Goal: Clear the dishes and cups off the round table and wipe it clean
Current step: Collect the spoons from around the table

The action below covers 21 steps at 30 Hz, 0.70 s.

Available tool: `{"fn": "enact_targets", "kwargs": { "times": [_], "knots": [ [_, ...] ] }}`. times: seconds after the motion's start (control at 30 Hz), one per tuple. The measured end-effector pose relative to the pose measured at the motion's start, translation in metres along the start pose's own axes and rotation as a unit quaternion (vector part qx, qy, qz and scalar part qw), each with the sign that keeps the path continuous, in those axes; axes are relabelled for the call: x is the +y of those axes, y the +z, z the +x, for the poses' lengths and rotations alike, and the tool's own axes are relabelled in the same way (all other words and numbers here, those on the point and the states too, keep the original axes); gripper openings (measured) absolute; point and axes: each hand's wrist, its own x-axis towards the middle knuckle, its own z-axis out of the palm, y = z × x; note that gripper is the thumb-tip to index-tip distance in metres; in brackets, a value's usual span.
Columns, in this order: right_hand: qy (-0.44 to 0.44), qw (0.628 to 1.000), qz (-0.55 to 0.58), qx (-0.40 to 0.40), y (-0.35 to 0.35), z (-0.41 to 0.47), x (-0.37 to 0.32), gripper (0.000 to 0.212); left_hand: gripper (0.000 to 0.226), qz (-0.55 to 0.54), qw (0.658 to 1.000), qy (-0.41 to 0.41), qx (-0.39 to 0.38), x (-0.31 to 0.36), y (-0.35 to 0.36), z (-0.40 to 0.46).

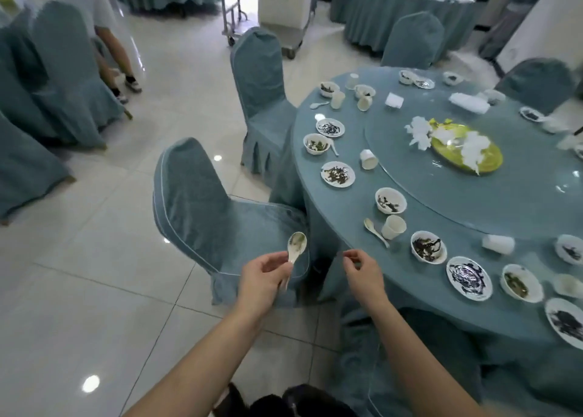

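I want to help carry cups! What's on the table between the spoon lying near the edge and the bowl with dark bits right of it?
In the head view, one upright paper cup stands between the spoon and the bowl.

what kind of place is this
Most likely a restaurant banquet hall: a large round table with a glass turntable, matching cloth-covered chairs, and more draped tables behind.

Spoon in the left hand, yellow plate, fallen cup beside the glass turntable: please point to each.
spoon (297,245), head view, on its bowl.
yellow plate (492,161), head view, on its bare rim.
fallen cup (368,159), head view, on its side wall.
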Motion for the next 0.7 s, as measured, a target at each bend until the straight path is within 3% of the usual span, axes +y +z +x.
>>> {"fn": "enact_targets", "kwargs": {
  "times": [0.2, 0.37, 0.6, 0.7],
  "knots": [
    [0.051, 0.994, -0.074, 0.065, -0.005, 0.052, 0.025, 0.018, 0.021, 0.044, 0.996, -0.027, -0.067, 0.017, 0.016, 0.054],
    [0.095, 0.986, -0.102, 0.087, -0.007, 0.122, 0.049, 0.026, 0.02, 0.054, 0.996, -0.033, -0.066, 0.036, 0.032, 0.106],
    [0.098, 0.959, -0.265, -0.005, 0.0, 0.207, 0.067, 0.049, 0.02, 0.079, 0.995, -0.049, -0.044, 0.057, 0.069, 0.172],
    [0.115, 0.949, -0.293, -0.034, -0.001, 0.223, 0.065, 0.048, 0.022, 0.093, 0.993, -0.054, -0.04, 0.06, 0.082, 0.187]
  ]
}}
